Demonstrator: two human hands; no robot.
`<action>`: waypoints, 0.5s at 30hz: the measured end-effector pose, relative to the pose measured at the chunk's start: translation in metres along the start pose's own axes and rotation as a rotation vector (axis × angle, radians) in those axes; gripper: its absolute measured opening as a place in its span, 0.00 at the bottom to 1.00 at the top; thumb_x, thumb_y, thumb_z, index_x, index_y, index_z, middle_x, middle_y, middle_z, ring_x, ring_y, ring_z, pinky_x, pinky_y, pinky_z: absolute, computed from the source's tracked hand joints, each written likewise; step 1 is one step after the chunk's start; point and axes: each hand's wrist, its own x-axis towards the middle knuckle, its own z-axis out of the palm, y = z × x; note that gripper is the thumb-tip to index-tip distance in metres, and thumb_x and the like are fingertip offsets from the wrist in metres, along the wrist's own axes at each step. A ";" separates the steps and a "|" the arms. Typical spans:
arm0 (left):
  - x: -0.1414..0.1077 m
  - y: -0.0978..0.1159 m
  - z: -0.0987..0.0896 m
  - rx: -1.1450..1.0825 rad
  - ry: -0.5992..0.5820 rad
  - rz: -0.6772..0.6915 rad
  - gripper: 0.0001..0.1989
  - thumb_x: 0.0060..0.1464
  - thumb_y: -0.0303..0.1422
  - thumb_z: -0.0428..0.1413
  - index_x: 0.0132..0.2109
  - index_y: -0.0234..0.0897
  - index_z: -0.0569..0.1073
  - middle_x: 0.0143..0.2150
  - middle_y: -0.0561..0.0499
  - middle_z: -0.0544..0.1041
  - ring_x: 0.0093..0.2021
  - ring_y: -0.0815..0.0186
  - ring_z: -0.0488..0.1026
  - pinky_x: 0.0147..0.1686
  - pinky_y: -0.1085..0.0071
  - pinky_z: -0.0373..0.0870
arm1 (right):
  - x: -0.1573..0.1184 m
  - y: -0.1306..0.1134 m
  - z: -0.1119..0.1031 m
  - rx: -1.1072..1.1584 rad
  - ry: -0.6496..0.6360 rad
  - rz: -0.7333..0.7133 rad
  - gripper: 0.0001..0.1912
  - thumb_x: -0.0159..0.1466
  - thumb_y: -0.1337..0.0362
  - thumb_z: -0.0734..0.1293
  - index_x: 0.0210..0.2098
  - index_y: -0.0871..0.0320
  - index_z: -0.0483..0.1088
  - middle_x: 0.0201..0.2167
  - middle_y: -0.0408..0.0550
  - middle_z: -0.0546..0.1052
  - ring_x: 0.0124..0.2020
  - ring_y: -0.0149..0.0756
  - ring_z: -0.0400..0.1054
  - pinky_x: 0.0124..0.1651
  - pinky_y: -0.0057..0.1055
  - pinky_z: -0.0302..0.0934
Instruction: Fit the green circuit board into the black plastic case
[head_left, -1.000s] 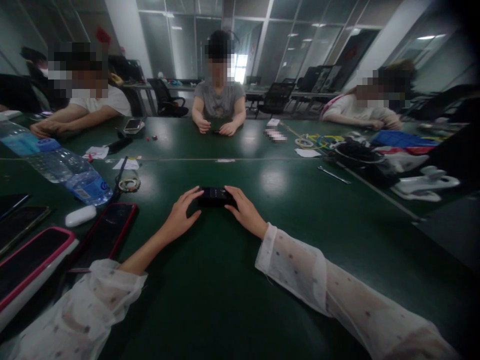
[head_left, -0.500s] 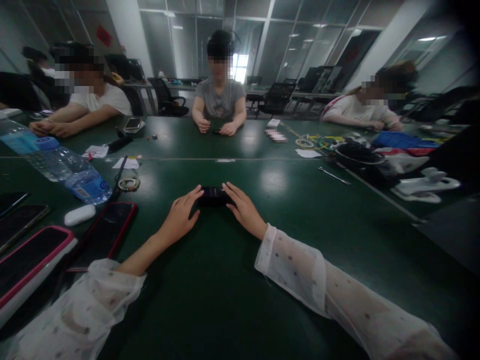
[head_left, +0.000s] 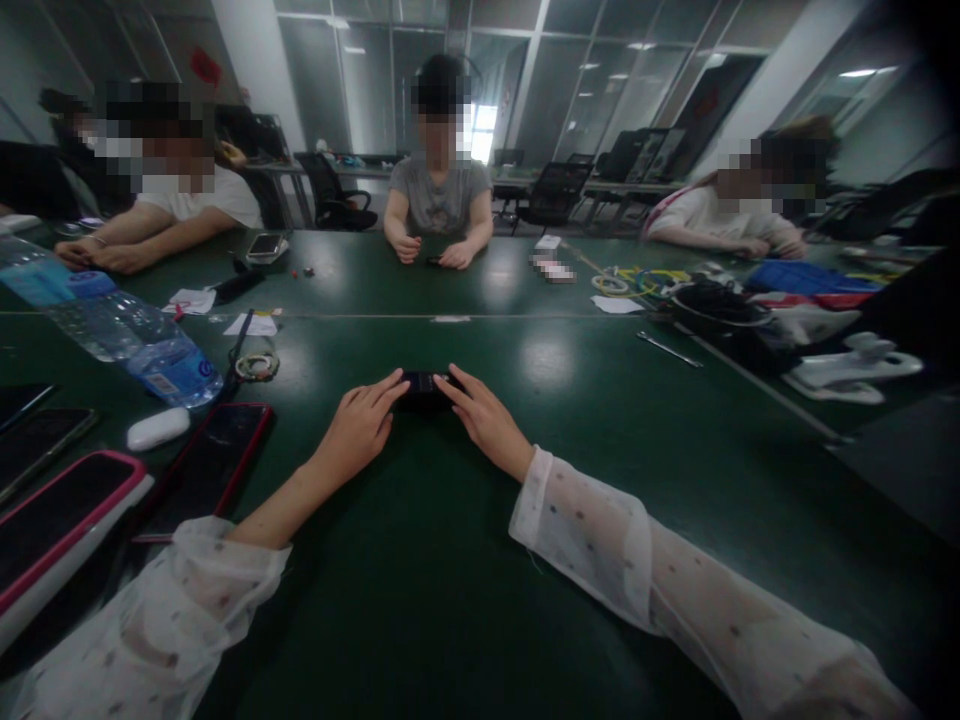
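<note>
A small black box-like object (head_left: 424,393) lies on the green table (head_left: 442,560), between my two hands. My left hand (head_left: 361,422) is at its left end, fingertips on the upper left edge and thumb tucked lower down. At the right end, my right hand (head_left: 484,415) has one finger laid across the top and another along the far edge. Both hands hold the object between them. Its underside and ends are partly hidden by my fingers.
Left of my arms lie a red-edged phone (head_left: 214,460), a white case (head_left: 158,429), a pink-edged phone (head_left: 64,520) and water bottles (head_left: 169,365). A wrench (head_left: 669,350), cables (head_left: 637,283) and a white tool (head_left: 855,368) lie right. Three people sit opposite.
A finger of my right hand has moved left onto the object's top. My left thumb has drawn in closer to the hand. The object has stayed in about the same place.
</note>
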 end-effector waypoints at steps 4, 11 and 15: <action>0.001 -0.001 -0.001 0.044 0.001 0.017 0.27 0.59 0.24 0.47 0.65 0.43 0.57 0.68 0.45 0.58 0.62 0.54 0.63 0.59 0.49 0.58 | 0.000 0.000 0.000 -0.007 0.004 0.003 0.32 0.66 0.73 0.58 0.65 0.41 0.51 0.67 0.46 0.56 0.66 0.46 0.54 0.62 0.58 0.58; 0.002 0.002 -0.004 0.078 -0.008 0.010 0.30 0.56 0.20 0.46 0.64 0.42 0.58 0.68 0.46 0.59 0.62 0.54 0.63 0.58 0.50 0.60 | 0.001 -0.002 0.000 -0.041 0.000 0.004 0.31 0.66 0.73 0.58 0.64 0.44 0.53 0.66 0.49 0.58 0.65 0.46 0.55 0.61 0.57 0.58; 0.003 0.003 -0.003 0.086 0.003 0.005 0.30 0.54 0.19 0.46 0.63 0.42 0.59 0.67 0.46 0.59 0.61 0.52 0.64 0.56 0.49 0.61 | 0.001 -0.003 0.001 -0.052 0.003 0.001 0.31 0.66 0.74 0.57 0.64 0.44 0.53 0.66 0.50 0.58 0.65 0.46 0.55 0.60 0.57 0.59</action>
